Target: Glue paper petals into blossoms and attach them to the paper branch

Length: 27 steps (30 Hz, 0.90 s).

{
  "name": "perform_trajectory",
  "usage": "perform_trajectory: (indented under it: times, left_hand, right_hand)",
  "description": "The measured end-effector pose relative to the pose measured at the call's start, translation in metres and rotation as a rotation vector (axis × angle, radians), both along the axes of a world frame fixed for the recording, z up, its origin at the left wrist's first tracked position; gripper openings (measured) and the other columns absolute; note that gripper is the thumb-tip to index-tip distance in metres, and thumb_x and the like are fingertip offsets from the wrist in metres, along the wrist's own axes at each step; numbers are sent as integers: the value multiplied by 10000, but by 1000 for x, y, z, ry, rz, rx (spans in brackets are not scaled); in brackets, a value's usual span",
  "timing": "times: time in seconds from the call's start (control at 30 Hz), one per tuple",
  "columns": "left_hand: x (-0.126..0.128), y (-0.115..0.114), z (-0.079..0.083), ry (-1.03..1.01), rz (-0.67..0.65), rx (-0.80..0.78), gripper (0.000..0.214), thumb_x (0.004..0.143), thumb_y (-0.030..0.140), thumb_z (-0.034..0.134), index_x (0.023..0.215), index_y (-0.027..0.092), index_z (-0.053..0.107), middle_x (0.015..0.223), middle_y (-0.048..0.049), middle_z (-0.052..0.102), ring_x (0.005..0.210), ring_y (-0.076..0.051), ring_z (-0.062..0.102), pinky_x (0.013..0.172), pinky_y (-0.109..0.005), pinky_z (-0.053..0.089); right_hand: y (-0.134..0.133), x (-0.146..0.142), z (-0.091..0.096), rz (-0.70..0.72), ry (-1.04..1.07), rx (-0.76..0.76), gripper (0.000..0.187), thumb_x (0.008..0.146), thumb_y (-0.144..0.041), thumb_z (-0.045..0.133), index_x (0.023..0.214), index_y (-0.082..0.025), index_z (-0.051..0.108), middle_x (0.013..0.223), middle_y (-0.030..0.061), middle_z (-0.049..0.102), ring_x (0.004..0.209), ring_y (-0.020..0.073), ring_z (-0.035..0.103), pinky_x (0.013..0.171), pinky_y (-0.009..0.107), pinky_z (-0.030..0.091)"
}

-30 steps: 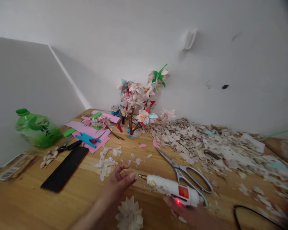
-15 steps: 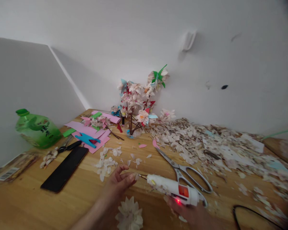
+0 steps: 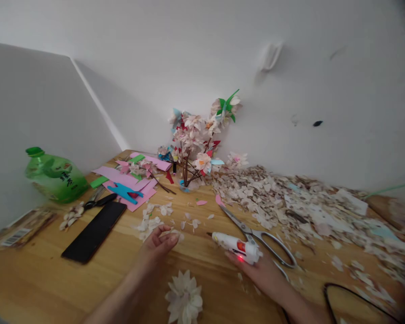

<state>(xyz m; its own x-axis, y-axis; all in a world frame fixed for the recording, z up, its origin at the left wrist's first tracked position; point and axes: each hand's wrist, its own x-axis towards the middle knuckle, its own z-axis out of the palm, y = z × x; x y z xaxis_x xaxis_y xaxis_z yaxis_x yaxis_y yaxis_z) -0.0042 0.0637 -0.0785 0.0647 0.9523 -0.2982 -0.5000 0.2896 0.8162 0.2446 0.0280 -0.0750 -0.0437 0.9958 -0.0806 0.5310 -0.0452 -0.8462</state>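
The worktop is littered at right. A petal is pinched by the left grip, a glue gun clasped by the right grip.

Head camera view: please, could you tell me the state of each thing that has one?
White glue gun: in the right hand, red light lit, tip apart from the left hand.
Small petal: held by the left hand.
Scissors: lying on the table, partly hidden.
Phone: lying flat, screen dark.
Green bottle: cap on.
Loose flower: on the table, petals spread.
Stemmed flowers: upright, petals spread.
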Motion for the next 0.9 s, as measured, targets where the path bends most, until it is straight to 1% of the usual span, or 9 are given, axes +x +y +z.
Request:
perform_trajectory:
  times: [0.17, 0.27, 0.37, 0.43, 0.5, 0.6, 0.67, 0.73, 0.9]
  left_hand:
    - [-7, -2, 4, 14, -49, 8, 453, 464, 261, 841, 771, 194, 515, 617, 14, 690, 609, -114, 634, 636, -206, 424]
    - [-10, -4, 8, 25, -72, 34, 436, 480, 258, 834, 762, 202, 506, 597, 20, 682, 603, -124, 632, 600, -207, 407]
    - [-14, -5, 8, 16, -79, 41, 443, 471, 246, 837, 754, 204, 499, 596, 20, 684, 585, -117, 623, 591, -200, 393]
    - [-15, -6, 7, 19, -71, 49, 421, 491, 232, 830, 758, 202, 505, 599, 22, 680, 579, -114, 615, 599, -201, 389]
    - [-15, -7, 6, 25, -63, 60, 387, 522, 224, 816, 763, 201, 514, 600, 30, 670, 576, -107, 601, 605, -202, 383]
    - [-14, -10, 8, 17, -67, 82, 352, 549, 227, 802, 762, 204, 522, 581, 54, 641, 573, -97, 582, 602, -199, 373]
    - [-13, -13, 10, 6, -74, 88, 356, 546, 230, 804, 762, 204, 523, 564, 64, 630, 580, -93, 579, 612, -197, 375]
    - [-13, -15, 12, -9, -76, 68, 376, 526, 228, 814, 762, 199, 522, 547, 68, 625, 576, -88, 576, 626, -195, 383]
    - [-18, -18, 17, -45, -59, -5, 408, 483, 225, 830, 738, 193, 513, 552, 64, 632, 554, -90, 589, 635, -208, 422]
  right_hand:
    - [2, -4, -11, -2, 39, -18, 214, 694, -384, 641, 800, -204, 690, 748, 25, 723, 728, 249, 650, 679, 334, 503]
    - [-1, 1, -11, -34, 26, 49, 372, 647, -386, 681, 953, -183, 621, 897, 58, 702, 806, 249, 640, 744, 362, 502]
    - [-13, 10, 5, -138, -132, 299, 556, 667, -393, 668, 1151, -193, 483, 1090, 97, 618, 953, 256, 589, 824, 408, 472]
    - [-23, 9, 24, -170, -373, 585, 459, 729, -349, 621, 1144, -219, 472, 1081, 101, 599, 972, 262, 565, 825, 423, 456]
    - [-33, -2, 41, -30, -552, 910, 286, 760, -208, 587, 1040, -240, 535, 943, 67, 640, 900, 232, 574, 801, 376, 448]
    - [-38, -38, 45, 498, -647, 1069, 199, 785, -109, 564, 945, -221, 599, 814, 7, 683, 746, 158, 589, 739, 291, 454]
    - [-34, -63, 32, 578, -635, 1128, 197, 787, -88, 530, 919, -206, 615, 795, 16, 676, 714, 161, 575, 692, 296, 459]
    - [-27, -80, 14, 687, -652, 1054, 187, 778, -97, 528, 925, -169, 618, 815, 27, 661, 715, 166, 561, 665, 298, 463]
    - [-14, -81, -6, 719, -608, 1136, 196, 790, -48, 459, 765, -133, 633, 675, 37, 656, 619, 171, 548, 579, 315, 453]
